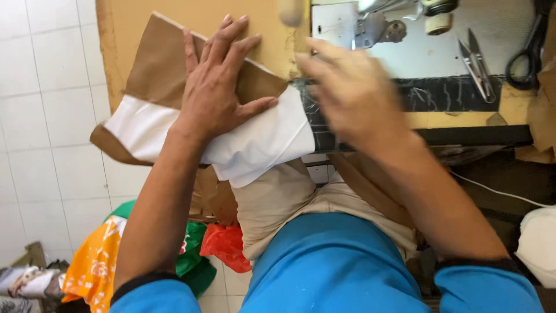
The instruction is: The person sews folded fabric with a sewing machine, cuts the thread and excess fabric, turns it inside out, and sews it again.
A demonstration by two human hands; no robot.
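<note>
L hand [217, 87] lies flat, palm down, fingers spread apart, pressing on a folded fabric piece [255, 148] that is brown w/ a white part. The piece sits at the near left corner of the tan sewing table [174, 14]; its white end overhangs the table's near edge, above the person's lap.

R hand [347, 93] is blurred w/ motion, just right of the piece, over the table's dark front edge [457, 95]. Fingers point left toward the fabric; can't tell if they're apart or closed, or whether they touch it.

Far right on the table: small thread snips [476, 61], then black-handled scissors [524, 55] further right. A sewing machine's metal foot area [376, 26] is far centre, a thread spool [438, 23] beside it.

Near: beige trousers [278, 200], blue sleeves [336, 266]. On the white tile floor [46, 116] at left, a heap of orange, green and red cloth [104, 255]. White cord [498, 191] runs at right.
</note>
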